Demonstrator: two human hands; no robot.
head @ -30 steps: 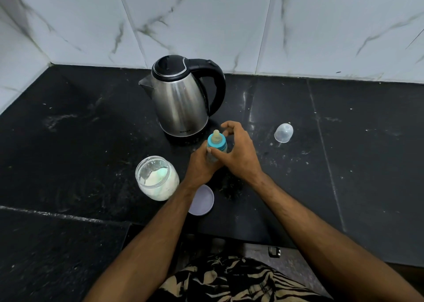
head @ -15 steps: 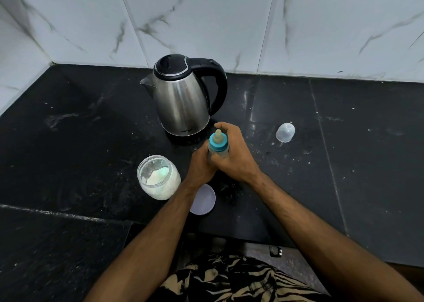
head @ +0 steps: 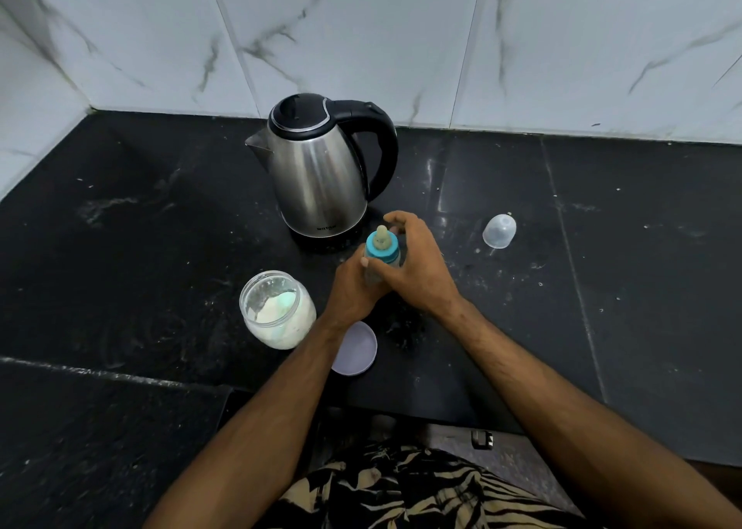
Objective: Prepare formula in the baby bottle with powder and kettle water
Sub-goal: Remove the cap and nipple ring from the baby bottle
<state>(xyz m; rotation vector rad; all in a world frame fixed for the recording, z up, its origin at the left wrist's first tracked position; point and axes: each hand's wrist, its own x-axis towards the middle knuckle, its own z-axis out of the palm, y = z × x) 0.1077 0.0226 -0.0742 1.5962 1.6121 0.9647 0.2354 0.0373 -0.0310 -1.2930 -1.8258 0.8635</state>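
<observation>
A baby bottle (head: 381,252) with a blue collar and a pale teat stands upright on the black counter, just in front of the steel kettle (head: 317,167). My left hand (head: 353,291) grips the bottle's body from the left. My right hand (head: 417,263) curls round the collar and upper part from the right. Most of the bottle's body is hidden by my fingers. An open glass jar of white powder (head: 277,307) with a pale scoop inside stands to the left of my left wrist.
A pale lilac jar lid (head: 357,350) lies flat by my left wrist. The bottle's clear dome cap (head: 499,230) lies on its side at the right. Marble wall tiles close off the back and left. The counter's front edge (head: 401,406) runs below my forearms.
My right hand has turned round the bottle's collar, with fingers shifting from the far side to wrap the top. The bottle and my left hand stay in place.
</observation>
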